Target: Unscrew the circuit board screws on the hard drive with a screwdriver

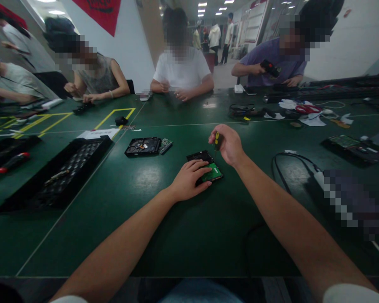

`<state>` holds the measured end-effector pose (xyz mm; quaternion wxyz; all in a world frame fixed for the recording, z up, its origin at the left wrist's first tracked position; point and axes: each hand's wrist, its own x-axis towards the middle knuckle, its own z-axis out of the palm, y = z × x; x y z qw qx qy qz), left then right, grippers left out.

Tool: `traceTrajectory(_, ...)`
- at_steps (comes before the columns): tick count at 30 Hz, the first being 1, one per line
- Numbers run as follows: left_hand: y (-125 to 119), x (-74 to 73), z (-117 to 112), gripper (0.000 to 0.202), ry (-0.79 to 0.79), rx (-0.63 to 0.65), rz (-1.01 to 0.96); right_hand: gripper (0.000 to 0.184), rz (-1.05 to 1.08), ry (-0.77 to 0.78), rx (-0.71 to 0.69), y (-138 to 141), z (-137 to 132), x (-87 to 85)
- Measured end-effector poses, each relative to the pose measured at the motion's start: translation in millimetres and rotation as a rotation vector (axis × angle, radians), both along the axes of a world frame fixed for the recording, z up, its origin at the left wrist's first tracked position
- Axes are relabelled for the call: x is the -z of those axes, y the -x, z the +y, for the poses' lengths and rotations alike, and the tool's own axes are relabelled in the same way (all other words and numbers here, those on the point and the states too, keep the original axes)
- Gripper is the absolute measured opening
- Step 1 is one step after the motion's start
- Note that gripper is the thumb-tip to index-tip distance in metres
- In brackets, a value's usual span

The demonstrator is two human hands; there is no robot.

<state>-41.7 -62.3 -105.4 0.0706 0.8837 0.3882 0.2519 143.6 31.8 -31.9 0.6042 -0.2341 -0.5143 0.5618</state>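
- I have the left hand (191, 179) just right of the middle of the frame, laid palm down with its fingers nearly straight and slightly apart; it rests on the hard drive but grips nothing around it.
- The hard drive (201, 157) lies on the green table (164, 235) there, partly hidden under that hand; its green board (215, 171) shows past the fingertips.
- I have the right hand (230, 145) just above and to the right of it, fingers curled closed around the yellow and black handle of a screwdriver (217, 141).
- The screwdriver stands near upright, shaft down beside the drive's far right side; from here I cannot tell whether the tip touches.
- Left of centre I see a second drive (142, 146), with a small circuit board (166, 146) just beside its right end.
- A long black tray (60, 176) slants across the left of the frame, a red and black tool (12, 163) near it.
- At right, another drive (350, 149) sits above a blurred-out item (350, 198); a dark cable (279, 166) loops nearby.
- Across the top, a person in a white shirt (183, 67) sits at centre, and one in purple (276, 59) at upper right holds a black tool (270, 68).
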Motion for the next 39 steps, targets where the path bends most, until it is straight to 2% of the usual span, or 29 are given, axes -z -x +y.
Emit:
traceTrajectory(8, -0.6, -1.1, -0.5, 0.052, 0.008, 0.000, -0.012, 0.024, -0.020, 0.010, -0.071, 2.1, -7.2, -4.1)
traceTrajectory(16, -0.8, -2.8, -1.3, 0.052, 0.015, 0.000, -0.008, 0.039, -0.009, 0.060, -0.065, 3.5, -6.0, -3.0)
traceTrajectory(23, -0.6, -1.4, -0.6, 0.052, 0.007, -0.001, 0.000, 0.023, 0.002, 0.013, -0.030, 2.4, -4.8, 1.2)
traceTrajectory(34, 0.0, -0.4, 0.2, 0.053, 0.004, 0.001, -0.009, 0.023, -0.113, -0.035, -0.110, -0.6, -5.4, -5.3)
traceTrajectory(39, -0.1, -0.6, 0.1, 0.052, 0.018, 0.000, -0.007, 0.021, -0.096, 0.013, -0.073, 1.9, -6.8, -4.8)
